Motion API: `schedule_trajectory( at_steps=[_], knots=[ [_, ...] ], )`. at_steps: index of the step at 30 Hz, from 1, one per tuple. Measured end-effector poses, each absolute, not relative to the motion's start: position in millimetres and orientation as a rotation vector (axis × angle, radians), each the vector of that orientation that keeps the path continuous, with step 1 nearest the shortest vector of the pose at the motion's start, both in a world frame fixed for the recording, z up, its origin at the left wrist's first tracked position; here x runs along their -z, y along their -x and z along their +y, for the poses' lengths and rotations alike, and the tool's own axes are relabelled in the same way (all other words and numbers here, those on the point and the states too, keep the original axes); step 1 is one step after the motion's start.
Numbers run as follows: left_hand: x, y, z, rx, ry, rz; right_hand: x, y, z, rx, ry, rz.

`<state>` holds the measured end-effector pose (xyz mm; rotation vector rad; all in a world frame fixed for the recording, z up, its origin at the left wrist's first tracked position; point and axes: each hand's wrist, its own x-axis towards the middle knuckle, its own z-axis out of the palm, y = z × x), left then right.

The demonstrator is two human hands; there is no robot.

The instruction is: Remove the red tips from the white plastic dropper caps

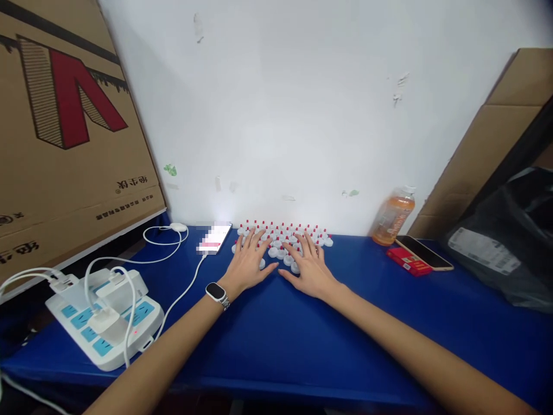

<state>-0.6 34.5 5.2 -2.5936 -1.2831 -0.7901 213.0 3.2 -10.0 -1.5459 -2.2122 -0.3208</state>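
Note:
Several small white round pieces with red tips [283,237] stand close together on the blue tabletop, near the wall. They look like little bottle caps or nozzles, but are too small to name surely. My left hand [249,259] lies palm down over the left part of this group, fingers spread. Over its right part my right hand [311,265] rests the same way, fingers apart and pointing at the wall. The two thumbs point toward each other with a small gap between. Both palms hide some of the pieces. A watch [216,293] is on my left wrist.
To the left are a lit phone [215,238] on a charging cable and a white power strip [103,323] with plugs. On the right stand an orange drink bottle [393,216], a red box [409,261], a dark-screened phone [425,252] and a black bag [510,242]. A large carton [78,190] leans at left.

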Motion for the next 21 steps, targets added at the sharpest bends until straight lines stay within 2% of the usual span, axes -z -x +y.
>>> schedule_trajectory(
  at_steps=[5, 18, 21],
  knots=[
    [-17.0, -13.6, 53.3, 0.867, 2.536, -1.382, 11.7, -214.7, 12.6, 0.291, 1.518, -2.212],
    [-32.2, -21.0, 94.1, 0.532, 2.629, -1.276, 20.7, -218.4, 17.8, 0.175, 1.531, -2.128],
    [-32.4, -18.0, 81.4, 0.643, 2.579, -1.264, 19.6, -219.2, 14.3, 0.173, 1.558, -2.100]
  ],
)
